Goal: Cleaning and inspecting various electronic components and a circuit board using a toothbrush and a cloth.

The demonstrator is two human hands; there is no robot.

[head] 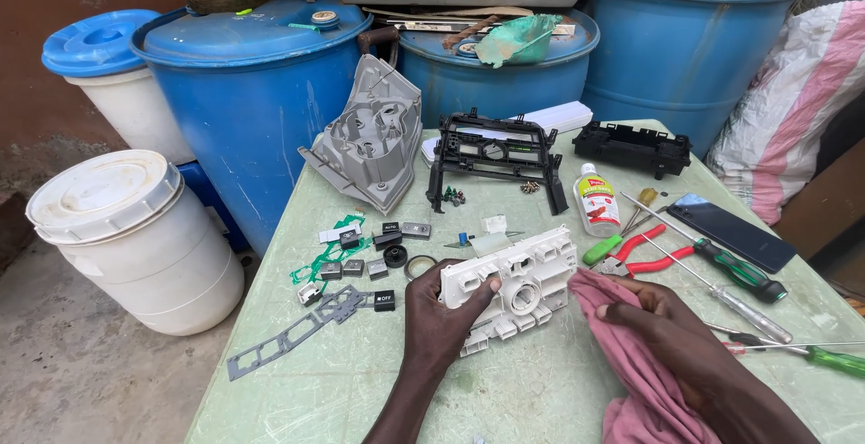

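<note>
My left hand (pixel 441 313) grips the white plastic panel (pixel 514 283) by its near left edge, holding it on the green worktop (pixel 532 390) at centre. My right hand (pixel 671 327) is closed around a pink cloth (pixel 631 367) just right of the panel. I judge the panel light and stiff, its clips probably brittle, so the solid outer edges are the safest hold. Screwdrivers (pixel 734 268) lie far right.

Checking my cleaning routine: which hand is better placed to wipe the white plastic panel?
Right hand: it already holds the pink cloth beside the white plastic panel, while the left hand grips and steadies the panel's left end.
</note>
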